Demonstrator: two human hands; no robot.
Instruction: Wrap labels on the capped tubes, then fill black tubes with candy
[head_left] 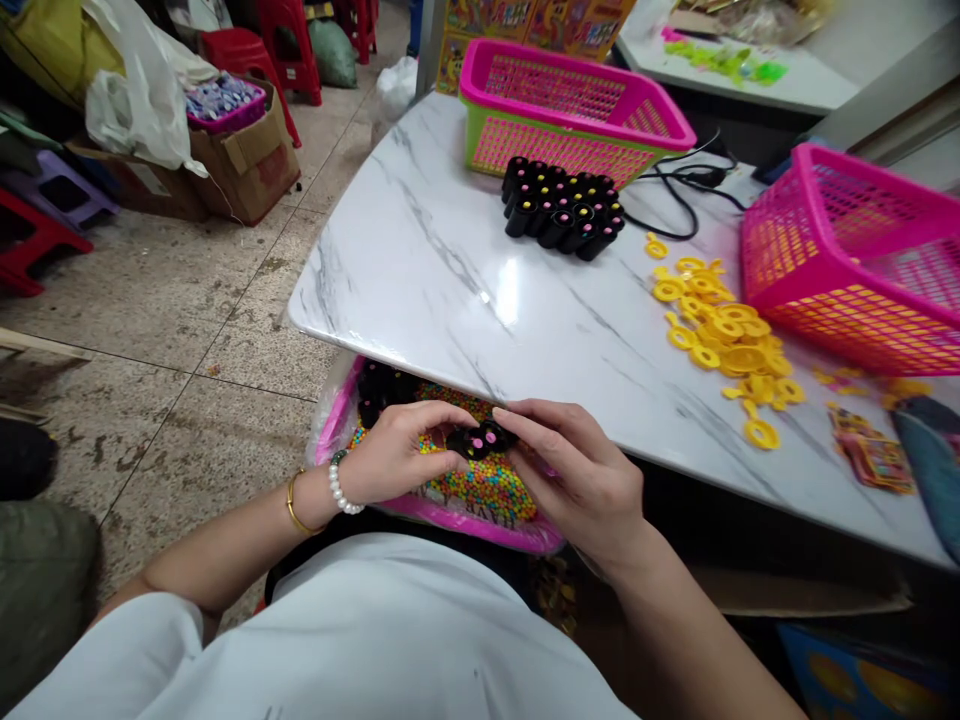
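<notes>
My left hand [401, 450], with a pearl bracelet and a gold bangle at the wrist, is closed with thumb and fingers around small black tubes [474, 443] whose tops show pink dots. My right hand [581, 475] pinches the same cluster from the other side; its fingertips partly hide it. Below both hands, a pink tray [540, 540] lined with clear plastic holds many small coloured beads [491, 485]. More black tubes [379, 390] lie at the tray's far left, partly under the table edge.
On the marble-patterned table [420, 270] stands a block of black tubes [566, 205] with pink and yellow tops, before a pink-and-green basket [555, 135]. Yellow ring-shaped plastic pieces [739, 335] lie beside a pink basket [847, 270]. A black cable [679, 210] runs behind. Cardboard boxes [247, 160] sit on the floor.
</notes>
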